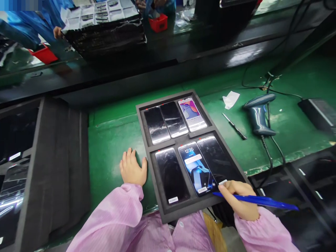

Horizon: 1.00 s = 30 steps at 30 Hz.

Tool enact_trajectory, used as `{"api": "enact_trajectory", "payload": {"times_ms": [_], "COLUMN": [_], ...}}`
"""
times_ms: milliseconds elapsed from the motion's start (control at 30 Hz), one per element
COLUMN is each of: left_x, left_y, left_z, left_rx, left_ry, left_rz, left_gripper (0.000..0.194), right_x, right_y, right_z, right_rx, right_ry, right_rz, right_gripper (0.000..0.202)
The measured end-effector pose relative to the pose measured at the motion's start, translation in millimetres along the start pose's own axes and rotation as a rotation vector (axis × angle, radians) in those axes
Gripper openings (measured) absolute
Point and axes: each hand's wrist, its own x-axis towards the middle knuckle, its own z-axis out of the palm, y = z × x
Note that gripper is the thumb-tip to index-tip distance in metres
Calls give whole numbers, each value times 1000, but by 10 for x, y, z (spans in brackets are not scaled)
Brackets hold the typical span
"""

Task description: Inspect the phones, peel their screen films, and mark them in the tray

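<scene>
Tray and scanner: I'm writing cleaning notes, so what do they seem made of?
Tray: probably dense foam, dark grey and matte, judging by its thick, dull walls.
Scanner: likely hard plastic, fairly glossy; light glints off its smooth body.

Elec. wkshp: green bench [110,134] w/ scanner [259,117], phone tray [189,209].

A dark grey tray [183,210] is lying on the green surface [107,140], its near end jutting past the edge. Its two compartments are holding three face-up phones each. The far right phone [193,115] is showing a colourful screen, the near middle phone [196,169] 12:25; the other four are showing dark screens. A blue pen [265,200] is pointing left, its tip just beside the near middle phone.
</scene>
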Motion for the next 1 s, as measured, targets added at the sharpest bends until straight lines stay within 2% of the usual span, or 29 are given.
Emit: {"api": "enact_trajectory", "payload": {"times_ms": [67,200,467,667,733,867,1000], "left_x": [5,16,20,26,33,48,58], "left_y": [5,13,4,15,19,23,8], "left_z": [-7,-14,-15,-31,-31,-32,-26], "left_rx": [0,0,-21,32,40,44,48], "left_ry": [0,-3,1,-20,-22,-27,-28], "left_rz": [4,13,9,2,6,12,15], "left_gripper": [47,48,46,49,50,52,52], "right_x": [18,48,70,86,77,73,138], "right_y": [7,15,18,6,-1,48,166], "right_z": [12,32,20,42,22,-112,-294], "right_rx": [-95,-161,-191,-135,-72,22,55], "right_ry": [-52,-27,-50,-18,20,182,263], "right_rz": [-88,-140,-153,-68,-17,104,121], "right_gripper": [37,37,37,37,38,29,25]}}
